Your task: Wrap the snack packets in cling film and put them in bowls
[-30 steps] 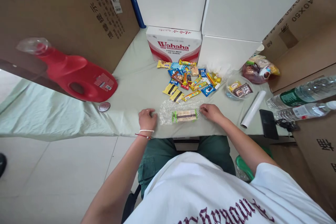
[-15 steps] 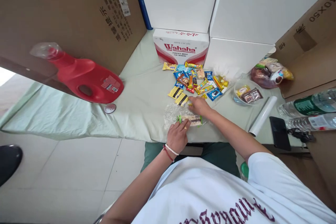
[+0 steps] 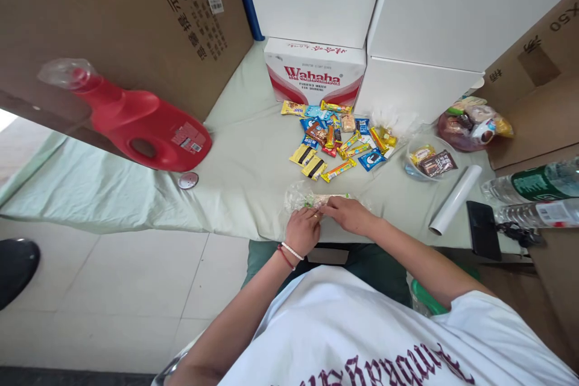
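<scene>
Left hand laid over the left and near side of the green-ended snack bar, fingers together and low; right hand comes in from the other side, fingers drawn narrow, its tips meeting those of the left. Whether either one pinches the bar or only presses on it: cannot tell. Bar lies lengthwise near the front edge of the counter, on or inside crumpled clear film that spreads past both its ends. Change against half a second ago: right hand was at the front of the snack pile and is now back at the bar, while the left has stayed there. Judged meaning: both hands are now given to the one item, pile left alone. Just beyond the film, a yellow stick snack, under the right hand in the previous view, is uncovered beside two yellow black-banded packets. Farther back, the Wahaha box; to the right, a bowl of packets and a white tube. Hidden: the bar's near side and middle, behind fingers; film edges blend into the cloth, so its outline is uncertain. Lower packets in the pile are covered by upper ones. Water bottles cut off at right.
</scene>
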A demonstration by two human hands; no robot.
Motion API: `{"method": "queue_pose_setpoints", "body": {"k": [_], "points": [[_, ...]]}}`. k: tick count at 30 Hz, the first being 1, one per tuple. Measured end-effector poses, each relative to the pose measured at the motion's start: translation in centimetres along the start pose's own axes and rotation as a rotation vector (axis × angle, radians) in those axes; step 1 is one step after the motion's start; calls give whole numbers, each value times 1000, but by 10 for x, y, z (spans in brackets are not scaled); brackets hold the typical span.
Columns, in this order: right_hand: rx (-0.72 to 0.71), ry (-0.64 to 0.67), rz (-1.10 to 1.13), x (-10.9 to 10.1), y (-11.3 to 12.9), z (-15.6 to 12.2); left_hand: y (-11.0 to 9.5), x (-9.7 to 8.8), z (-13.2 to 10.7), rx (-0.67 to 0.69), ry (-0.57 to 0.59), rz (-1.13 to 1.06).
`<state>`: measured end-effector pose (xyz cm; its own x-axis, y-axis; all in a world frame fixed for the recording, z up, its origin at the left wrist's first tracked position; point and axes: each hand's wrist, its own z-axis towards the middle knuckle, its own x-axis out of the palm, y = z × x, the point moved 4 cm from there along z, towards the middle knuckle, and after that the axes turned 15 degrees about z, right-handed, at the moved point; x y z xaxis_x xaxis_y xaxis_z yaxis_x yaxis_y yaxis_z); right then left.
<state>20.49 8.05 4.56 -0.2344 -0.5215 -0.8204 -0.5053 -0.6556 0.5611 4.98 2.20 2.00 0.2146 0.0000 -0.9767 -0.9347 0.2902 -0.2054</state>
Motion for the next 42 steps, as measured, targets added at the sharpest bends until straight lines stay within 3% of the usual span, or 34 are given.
{"method": "queue_pose_setpoints", "body": {"k": [2,6,7,9,14,18,21,24,26,29,34,38,42], "points": [[4,-5,-7,11,0,-2,18,2,-8,-57,-80,-173],[-15,-2,-74,23,1,0,70,-5,-17,-440,-347,-366],[-13,-4,-88,25,2,1,79,-9,-15,-484,-397,-354],[-9,-2,-100,27,2,2,86,-19,-1,-441,-440,-296],[-45,-58,5,24,0,-2,79,-32,30,-135,-250,-309],[-85,-184,273,16,0,-12,86,-23,7,-48,-102,-281],[-44,-209,300,16,5,-15,98,-11,-14,-244,-84,-302],[23,-174,170,19,15,-12,104,-8,-22,-562,-213,-284],[54,-173,110,21,20,-10,99,-9,-19,-690,-244,-160],[75,-199,83,24,23,-11,93,-11,-12,-743,-184,-74],[68,-222,77,29,25,-16,80,-13,-3,-686,-215,-394],[73,-256,97,34,25,-17,36,-9,15,-451,-226,-510],[-1,-269,236,37,15,-24,-13,3,22,-99,-224,-305]]}}
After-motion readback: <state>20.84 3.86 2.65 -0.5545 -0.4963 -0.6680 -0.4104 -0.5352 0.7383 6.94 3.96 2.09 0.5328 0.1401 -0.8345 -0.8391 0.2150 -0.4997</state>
